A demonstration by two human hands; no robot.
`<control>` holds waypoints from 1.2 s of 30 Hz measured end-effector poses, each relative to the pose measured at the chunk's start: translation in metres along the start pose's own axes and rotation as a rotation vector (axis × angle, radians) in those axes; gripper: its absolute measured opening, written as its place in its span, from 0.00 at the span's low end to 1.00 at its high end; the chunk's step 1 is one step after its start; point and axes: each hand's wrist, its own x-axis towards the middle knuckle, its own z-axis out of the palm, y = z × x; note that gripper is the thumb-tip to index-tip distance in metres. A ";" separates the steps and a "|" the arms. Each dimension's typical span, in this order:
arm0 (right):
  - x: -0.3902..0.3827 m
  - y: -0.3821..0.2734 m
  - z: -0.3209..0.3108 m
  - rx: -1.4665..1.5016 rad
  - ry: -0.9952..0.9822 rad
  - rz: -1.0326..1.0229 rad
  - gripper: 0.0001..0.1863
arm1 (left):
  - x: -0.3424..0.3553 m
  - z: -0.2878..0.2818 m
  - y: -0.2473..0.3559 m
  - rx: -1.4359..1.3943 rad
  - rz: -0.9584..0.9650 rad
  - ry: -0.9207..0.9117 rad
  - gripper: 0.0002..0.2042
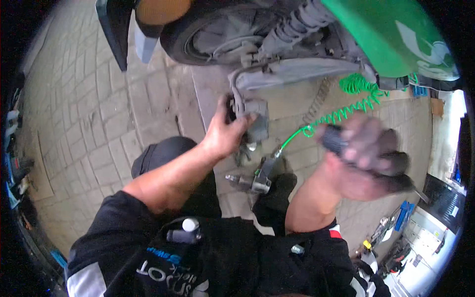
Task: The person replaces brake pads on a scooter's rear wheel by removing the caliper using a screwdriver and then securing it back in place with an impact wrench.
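Beneath the rear of a green scooter [391, 29], my left hand [227, 131] is closed around a dark part at the end of a bent grey tube [237, 81]. Its thumb rests on a grey, flat, box-like piece [258, 123]. My right hand [363, 158], raised to the right and smeared by motion, is wrapped round a black-handled tool [334, 138]. A thin metal end sticks out past the little-finger side; the tool's exact kind is blurred. An air impact wrench [257, 180] lies between my legs, joined to a green coiled air hose [341, 114].
The scooter's rear wheel [222, 37] and shock absorber [299, 27] hang over the far side. Paving stones [109, 119] cover the floor. A black case [440, 203], a blue item [405, 215] and loose tools stand at the right rim.
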 end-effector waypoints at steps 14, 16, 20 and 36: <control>-0.042 0.050 -0.032 0.060 0.013 0.298 0.25 | 0.003 -0.008 -0.017 -0.218 -0.110 0.092 0.28; -0.040 0.048 -0.042 0.075 0.042 0.293 0.26 | 0.001 -0.003 -0.015 -0.221 -0.107 0.068 0.19; -0.037 0.036 -0.037 0.158 0.109 0.320 0.28 | 0.003 0.014 -0.001 -0.073 0.040 0.034 0.21; -0.037 0.028 -0.034 -0.050 -0.005 0.107 0.11 | -0.007 -0.001 -0.007 0.080 0.127 -0.092 0.31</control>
